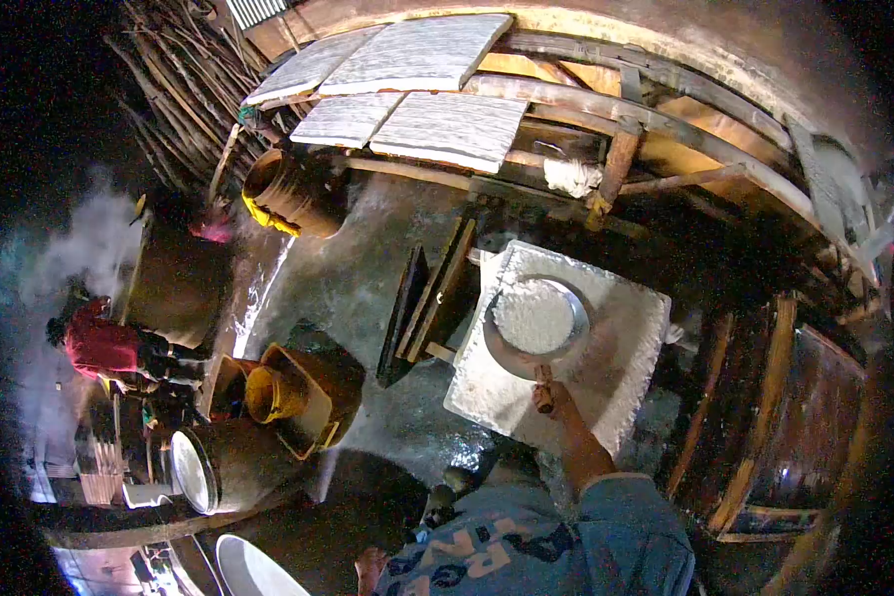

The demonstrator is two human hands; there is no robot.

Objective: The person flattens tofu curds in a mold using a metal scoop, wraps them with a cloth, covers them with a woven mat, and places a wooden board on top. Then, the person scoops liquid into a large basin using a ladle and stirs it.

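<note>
My right hand (564,409) is closed around the wooden handle of a round metal pan (578,320). White, grainy-looking material (534,316) lies inside its rim; I cannot tell whether the pan's bottom is solid or mesh. Beneath it is a square board (631,308) coated with the same white stuff, rough along its edges. Low in the view, by my blue shirt, part of my left hand (371,568) shows. Its fingers are too unclear to read, and no held object is visible there.
Dark wooden boards (437,288) stand left of the square board. White slabs (447,129) lie on a timber rack behind. A rusty drum (293,194), tubs (308,397) and a barrel (228,467) stand to the left. A person in red (99,338) bends near steam.
</note>
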